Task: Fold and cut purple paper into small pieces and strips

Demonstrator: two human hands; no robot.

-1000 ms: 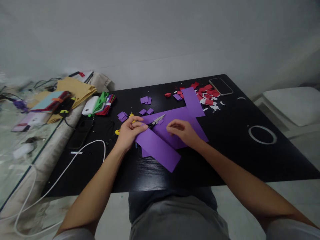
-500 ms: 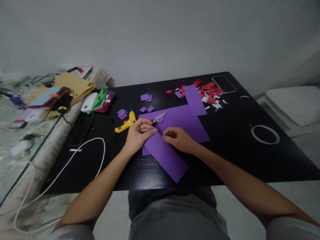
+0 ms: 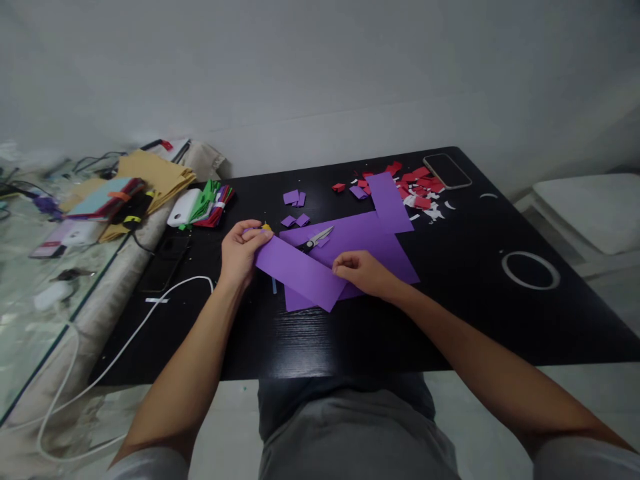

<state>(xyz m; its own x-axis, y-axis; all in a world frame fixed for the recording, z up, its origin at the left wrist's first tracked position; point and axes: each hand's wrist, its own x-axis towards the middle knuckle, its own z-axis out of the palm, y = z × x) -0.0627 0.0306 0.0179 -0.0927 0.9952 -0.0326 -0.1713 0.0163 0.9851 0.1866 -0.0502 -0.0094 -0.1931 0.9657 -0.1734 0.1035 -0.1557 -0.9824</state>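
Purple strip (image 3: pixel 300 270) pinched in left hand (image 3: pixel 237 257), held partly over large purple sheet (image 3: pixel 385 250). Right hand (image 3: pixel 367 273) curled near strip's right end; grip unclear. Small purple pieces (image 3: pixel 291 197) apparently cut; larger paper not reduced.

Grey short sleeves (image 3: pixel 155 463), a dark grey top (image 3: pixel 353 437) and darker, bluish-black legwear (image 3: pixel 277 400).
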